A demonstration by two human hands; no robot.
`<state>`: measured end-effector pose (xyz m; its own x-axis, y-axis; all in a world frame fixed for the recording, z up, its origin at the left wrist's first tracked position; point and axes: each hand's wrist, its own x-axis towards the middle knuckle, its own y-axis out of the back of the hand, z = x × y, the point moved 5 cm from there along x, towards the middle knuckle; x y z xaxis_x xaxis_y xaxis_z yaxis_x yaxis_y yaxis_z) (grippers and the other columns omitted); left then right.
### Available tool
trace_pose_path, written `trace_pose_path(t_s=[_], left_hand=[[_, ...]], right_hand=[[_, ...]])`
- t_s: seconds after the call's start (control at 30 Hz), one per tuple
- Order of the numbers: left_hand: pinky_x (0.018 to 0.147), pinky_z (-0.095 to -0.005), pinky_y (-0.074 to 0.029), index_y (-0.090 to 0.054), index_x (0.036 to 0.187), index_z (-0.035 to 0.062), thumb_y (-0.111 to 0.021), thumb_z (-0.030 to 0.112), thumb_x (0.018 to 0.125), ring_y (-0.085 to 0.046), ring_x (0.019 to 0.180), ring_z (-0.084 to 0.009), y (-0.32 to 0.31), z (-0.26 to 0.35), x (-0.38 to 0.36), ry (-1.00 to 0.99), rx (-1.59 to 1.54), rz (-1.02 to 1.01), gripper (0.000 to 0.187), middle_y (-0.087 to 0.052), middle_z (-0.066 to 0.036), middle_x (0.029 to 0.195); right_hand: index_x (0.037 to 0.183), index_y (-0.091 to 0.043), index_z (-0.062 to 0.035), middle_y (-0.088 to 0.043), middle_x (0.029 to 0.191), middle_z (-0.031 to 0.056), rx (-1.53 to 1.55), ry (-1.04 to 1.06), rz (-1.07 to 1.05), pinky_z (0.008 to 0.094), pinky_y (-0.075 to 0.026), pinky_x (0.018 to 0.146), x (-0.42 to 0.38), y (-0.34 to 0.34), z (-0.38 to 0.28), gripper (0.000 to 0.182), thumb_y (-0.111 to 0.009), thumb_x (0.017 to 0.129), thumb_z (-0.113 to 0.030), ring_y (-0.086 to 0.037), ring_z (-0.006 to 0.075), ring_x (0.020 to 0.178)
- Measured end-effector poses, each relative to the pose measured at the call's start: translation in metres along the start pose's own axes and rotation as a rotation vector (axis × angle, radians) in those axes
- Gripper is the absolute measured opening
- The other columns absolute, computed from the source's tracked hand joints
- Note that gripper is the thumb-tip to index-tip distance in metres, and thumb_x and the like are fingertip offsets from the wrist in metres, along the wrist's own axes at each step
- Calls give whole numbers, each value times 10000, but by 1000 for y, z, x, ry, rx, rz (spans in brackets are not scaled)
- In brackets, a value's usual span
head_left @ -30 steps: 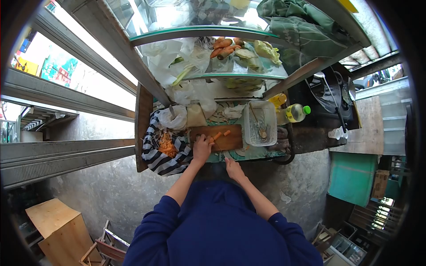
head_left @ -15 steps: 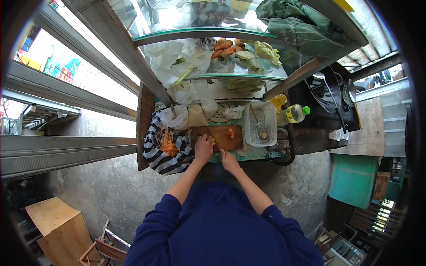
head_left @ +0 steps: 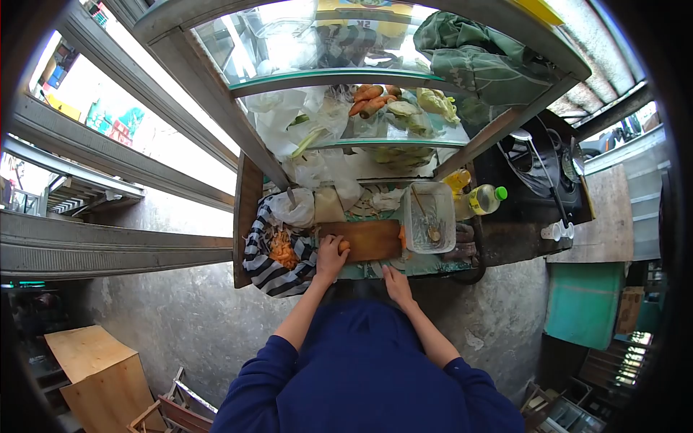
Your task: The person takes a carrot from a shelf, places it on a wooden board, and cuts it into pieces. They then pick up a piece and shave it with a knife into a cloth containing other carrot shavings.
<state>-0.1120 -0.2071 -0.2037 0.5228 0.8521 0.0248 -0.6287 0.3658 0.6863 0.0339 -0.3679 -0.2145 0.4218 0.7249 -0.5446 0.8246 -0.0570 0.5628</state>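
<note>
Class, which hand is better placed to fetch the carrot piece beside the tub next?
Probably the right hand: it's nearer that carrot piece, though seemingly holding a knife. The left hand holds another carrot.

The cutting board (head_left: 372, 245) is smooth-looking wood, the box (head_left: 108, 386) matt plywood. Clear plastic forms the container (head_left: 432, 248); thin, creased plastic the striped bag (head_left: 289, 283). The shelf (head_left: 386, 143) is glossy glass, the sweatshirt (head_left: 368, 368) matt cloth, the floor (head_left: 188, 310) mottled, rough-looking concrete.

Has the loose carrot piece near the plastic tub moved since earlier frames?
Yes, rightward: the carrot piece now lies at the right edge of the cutting board, nearer the plastic tub.
</note>
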Motion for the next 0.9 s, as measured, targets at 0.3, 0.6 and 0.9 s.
trace_pose_path(t_s=[0.3,0.6,0.9], left_hand=[[819,-389,-417,-513,1102,23,-669,36,622,-471,925,-308,-4,17,8,-156,38,-75,505,-512,-136,949],[779,-409,-386,-518,1104,67,-676,177,663,-456,973,-265,13,48,11,-234,131,0,481,-501,-83,990],[796,-428,-346,-526,1053,97,-665,286,692,-451,979,-248,-84,92,41,-440,316,-224,431,-494,-75,972]], right_hand=[[1219,-377,-31,-552,1037,232,-127,216,469,456,-441,714,24,46,-35,500,-556,762,-126,-555,398,873],[1164,-460,-20,-599,865,222,-43,345,548,421,-455,688,27,47,-40,424,-548,765,-132,-580,395,781],[982,-590,-23,-598,828,209,26,215,741,413,-458,662,8,44,22,263,-574,747,-141,-590,349,754]])
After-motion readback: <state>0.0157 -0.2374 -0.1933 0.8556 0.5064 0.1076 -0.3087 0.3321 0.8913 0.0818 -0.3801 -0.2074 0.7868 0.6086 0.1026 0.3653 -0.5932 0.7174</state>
